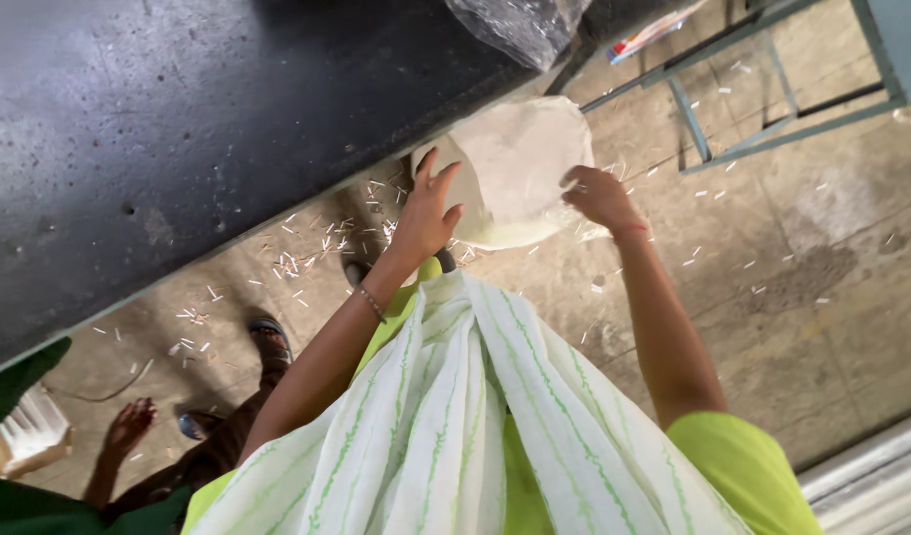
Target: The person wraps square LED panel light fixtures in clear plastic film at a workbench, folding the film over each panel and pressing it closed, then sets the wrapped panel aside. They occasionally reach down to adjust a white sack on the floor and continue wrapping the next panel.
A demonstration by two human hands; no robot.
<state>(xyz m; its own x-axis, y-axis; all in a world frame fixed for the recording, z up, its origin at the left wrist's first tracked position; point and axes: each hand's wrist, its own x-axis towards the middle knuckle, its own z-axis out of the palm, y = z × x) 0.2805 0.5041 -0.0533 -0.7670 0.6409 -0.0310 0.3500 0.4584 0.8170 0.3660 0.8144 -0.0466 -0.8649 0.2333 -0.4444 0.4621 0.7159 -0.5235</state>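
Observation:
I look down past my white and green striped scarf. A whitish plastic bag (520, 168) with pale contents hangs below the edge of the dark worktop (178, 129). My right hand (599, 198) grips the bag's right side with fingers curled on the plastic. My left hand (428, 210) is spread, fingers apart, its tips against the bag's left side; whether it grips is unclear. A thin bracelet circles my left wrist.
Small white sticks litter the concrete floor (772, 258). A clear plastic bag (520, 25) lies on the worktop's far end. A blue-grey metal frame (762, 99) stands at upper right. Another person's hand (129, 426) and sandalled foot (270, 342) are at lower left.

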